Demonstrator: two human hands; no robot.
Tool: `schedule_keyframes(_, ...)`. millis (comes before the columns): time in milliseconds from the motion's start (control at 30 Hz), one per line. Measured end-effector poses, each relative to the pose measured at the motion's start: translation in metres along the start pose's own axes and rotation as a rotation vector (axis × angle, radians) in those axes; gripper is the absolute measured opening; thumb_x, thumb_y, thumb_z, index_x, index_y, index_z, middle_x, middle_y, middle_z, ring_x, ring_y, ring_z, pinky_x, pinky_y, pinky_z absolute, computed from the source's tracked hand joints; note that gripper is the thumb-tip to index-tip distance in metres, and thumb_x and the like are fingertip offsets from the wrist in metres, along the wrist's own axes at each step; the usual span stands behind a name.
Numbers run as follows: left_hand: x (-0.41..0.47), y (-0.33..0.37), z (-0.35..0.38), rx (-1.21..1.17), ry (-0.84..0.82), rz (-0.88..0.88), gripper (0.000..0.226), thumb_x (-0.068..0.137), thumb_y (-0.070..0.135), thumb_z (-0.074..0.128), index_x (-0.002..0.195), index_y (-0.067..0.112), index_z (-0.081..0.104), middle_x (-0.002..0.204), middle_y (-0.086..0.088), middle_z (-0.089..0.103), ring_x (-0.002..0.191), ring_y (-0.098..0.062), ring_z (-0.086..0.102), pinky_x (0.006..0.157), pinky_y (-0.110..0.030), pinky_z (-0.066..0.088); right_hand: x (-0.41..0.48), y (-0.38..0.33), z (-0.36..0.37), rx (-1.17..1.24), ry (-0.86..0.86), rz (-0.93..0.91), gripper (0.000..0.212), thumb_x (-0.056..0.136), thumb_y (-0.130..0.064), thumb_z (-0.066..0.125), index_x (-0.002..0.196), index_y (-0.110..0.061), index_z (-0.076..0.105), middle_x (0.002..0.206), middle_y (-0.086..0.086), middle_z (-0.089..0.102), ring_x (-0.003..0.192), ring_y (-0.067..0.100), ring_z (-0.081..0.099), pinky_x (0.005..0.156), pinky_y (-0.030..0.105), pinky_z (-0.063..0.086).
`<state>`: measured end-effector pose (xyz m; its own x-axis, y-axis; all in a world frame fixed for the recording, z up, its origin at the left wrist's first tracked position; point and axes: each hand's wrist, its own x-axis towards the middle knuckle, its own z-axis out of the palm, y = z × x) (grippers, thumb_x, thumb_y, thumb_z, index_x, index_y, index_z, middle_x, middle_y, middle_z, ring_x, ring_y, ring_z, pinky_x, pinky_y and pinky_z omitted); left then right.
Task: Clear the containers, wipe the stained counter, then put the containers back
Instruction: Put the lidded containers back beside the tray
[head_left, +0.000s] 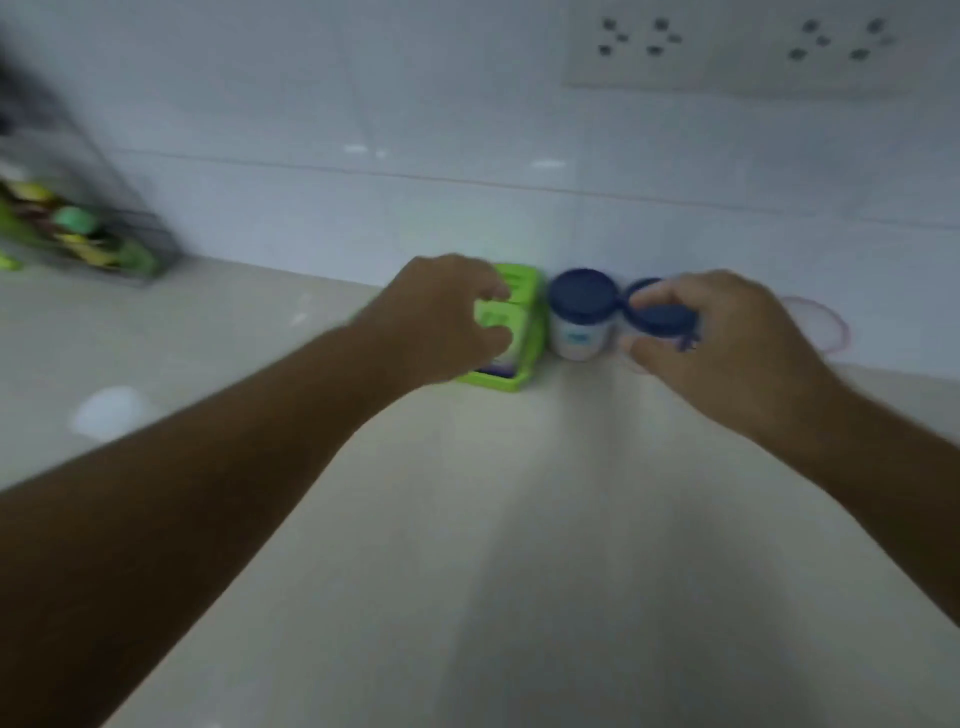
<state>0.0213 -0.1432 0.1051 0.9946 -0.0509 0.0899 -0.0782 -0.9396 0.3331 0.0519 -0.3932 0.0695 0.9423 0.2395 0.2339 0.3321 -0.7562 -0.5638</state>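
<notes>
A pale beige counter (519, 545) runs to a white tiled wall (363, 104) at the far side. Two socket plates (737, 49) sit high on the wall at far right. A dark wire rack (88, 218) holding blurred green items stands far left.

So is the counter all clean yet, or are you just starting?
It's hard to say; the picture is blurry. Right now the left hand grips the green box and the right hand holds a blue-lidded jar, with another blue-lidded jar between them by the wall. No cloth is in view, and the counter in front shows no clear stain.
</notes>
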Motion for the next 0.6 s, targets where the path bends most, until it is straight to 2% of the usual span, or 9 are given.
schedule_keyframes(100, -0.062, -0.091, -0.053, 0.080, -0.017, -0.147, 0.035, 0.081, 0.036, 0.072, 0.114, 0.026, 0.071, 0.112, 0.007, 0.071, 0.104, -0.014, 0.064, 0.089, -0.020, 0.041, -0.009, -0.083, 0.051, 0.061, -0.131, -0.092, 0.038, 0.072, -0.053, 0.068, 0.102, -0.032, 0.075, 0.103, -0.002, 0.070, 0.100, 0.023, 0.065, 0.093, 0.040, 0.051)
schedule_keyframes(233, -0.137, -0.203, -0.106, 0.105, 0.004, -0.337, 0.025, 0.082, 0.032, 0.071, 0.105, 0.024, 0.073, 0.097, 0.007, 0.071, 0.090, -0.012, 0.065, 0.079, -0.023, 0.042, -0.020, -0.183, 0.127, 0.096, -0.360, -0.181, 0.034, 0.075, -0.038, 0.080, 0.108, -0.033, 0.073, 0.111, -0.001, 0.069, 0.106, 0.020, 0.064, 0.096, 0.032, 0.047)
schedule_keyframes(367, -0.186, -0.295, -0.116, 0.113, -0.012, -0.458, 0.029, 0.083, 0.030, 0.069, 0.111, 0.022, 0.071, 0.105, 0.001, 0.072, 0.094, -0.017, 0.065, 0.082, -0.027, 0.048, -0.022, -0.268, 0.209, 0.103, -0.524, -0.224, 0.055, 0.076, -0.042, 0.073, 0.130, -0.037, 0.060, 0.128, -0.004, 0.061, 0.118, 0.017, 0.058, 0.103, 0.034, 0.046)
schedule_keyframes(500, -0.204, -0.351, -0.101, 0.057, -0.152, -0.496, 0.043, 0.084, 0.034, 0.068, 0.126, 0.026, 0.062, 0.114, 0.001, 0.068, 0.092, -0.013, 0.058, 0.089, -0.029, 0.049, -0.016, -0.331, 0.280, 0.146, -0.576, -0.201, 0.080, 0.079, -0.045, 0.074, 0.150, -0.041, 0.038, 0.154, -0.005, 0.042, 0.141, 0.016, 0.040, 0.114, 0.039, 0.038)
schedule_keyframes(567, -0.205, -0.367, -0.094, 0.024, -0.201, -0.480, 0.046, 0.085, 0.035, 0.067, 0.130, 0.029, 0.058, 0.117, 0.003, 0.066, 0.093, -0.011, 0.057, 0.090, -0.027, 0.049, -0.011, -0.350, 0.305, 0.125, -0.586, -0.181, 0.078, 0.082, -0.041, 0.075, 0.150, -0.043, 0.037, 0.157, -0.005, 0.037, 0.143, 0.017, 0.037, 0.115, 0.040, 0.038)
schedule_keyframes(600, -0.203, -0.373, -0.090, 0.012, -0.216, -0.463, 0.047, 0.086, 0.035, 0.066, 0.132, 0.029, 0.056, 0.119, 0.004, 0.065, 0.093, -0.009, 0.056, 0.090, -0.026, 0.048, -0.007, -0.356, 0.313, 0.124, -0.567, -0.170, 0.072, 0.083, -0.039, 0.075, 0.147, -0.042, 0.043, 0.152, -0.004, 0.043, 0.138, 0.019, 0.042, 0.112, 0.040, 0.041)
